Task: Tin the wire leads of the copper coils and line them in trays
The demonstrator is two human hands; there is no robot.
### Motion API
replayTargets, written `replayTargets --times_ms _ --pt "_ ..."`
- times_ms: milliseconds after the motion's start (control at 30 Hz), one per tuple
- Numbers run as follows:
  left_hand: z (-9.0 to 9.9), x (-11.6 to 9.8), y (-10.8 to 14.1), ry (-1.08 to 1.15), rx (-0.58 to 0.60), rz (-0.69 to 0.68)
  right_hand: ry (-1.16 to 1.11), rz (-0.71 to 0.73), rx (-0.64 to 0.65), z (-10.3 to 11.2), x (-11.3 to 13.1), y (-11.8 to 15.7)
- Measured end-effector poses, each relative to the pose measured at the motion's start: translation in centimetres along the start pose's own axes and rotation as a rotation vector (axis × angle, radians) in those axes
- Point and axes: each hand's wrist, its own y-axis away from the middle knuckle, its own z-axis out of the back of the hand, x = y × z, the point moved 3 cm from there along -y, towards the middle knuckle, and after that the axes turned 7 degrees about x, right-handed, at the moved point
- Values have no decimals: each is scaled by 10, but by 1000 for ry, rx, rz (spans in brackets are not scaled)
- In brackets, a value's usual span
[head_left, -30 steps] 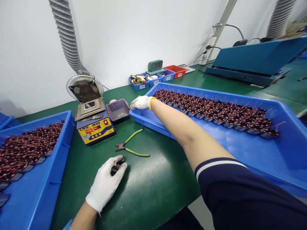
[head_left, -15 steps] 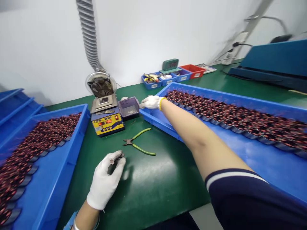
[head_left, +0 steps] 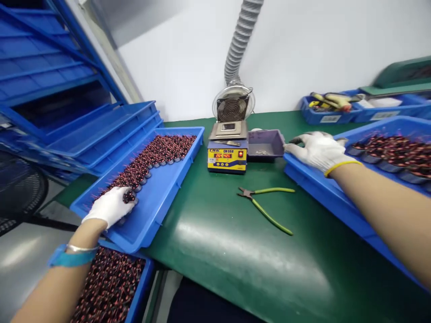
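The yellow box point(head_left: 227, 160) stands at the back of the green bench point(head_left: 208, 251), and to its left lies the left tray point(head_left: 161, 184), lined with dark parts bearing reddish wires. Over that tray's near end, to the left of the box and nearer the person, the gloved left hand point(head_left: 109, 206) has its thumb and fingers curled close about one part point(head_left: 129, 196). The part sits right at the fingertips, between the fingers above and the thumb below, beside the row; whether it touches the tray floor cannot be told.

Right of the box, beyond the purple tub point(head_left: 264, 142), the gloved right hand point(head_left: 318, 150) lies over the corner of the right tray point(head_left: 308, 181). Its thumb and forefinger stand apart, with the fingertips by the rim; whether they grip the rim cannot be told. More parts fill the back of that tray.

In front of the box and slightly right, the cutters point(head_left: 248, 194) lie with handles spread, well apart from either hand.
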Motion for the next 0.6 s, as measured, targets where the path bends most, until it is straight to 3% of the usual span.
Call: replayTargets --times_ms 100,233,367,467,600 --pt "-8 1 -20 -258 -35 -151 249 -136 -93 21 30 8" --pt "-21 -5 -35 -340 3 -191 298 -12 -153 35 64 10" --pt "-24 -16 -43 -351 -10 -248 211 128 -173 35 98 20" --pt "-17 -21 -44 -380 -45 -317 88 218 -197 26 130 43" --pt "8 -24 -36 -223 -56 -217 -180 334 -174 7 178 83"
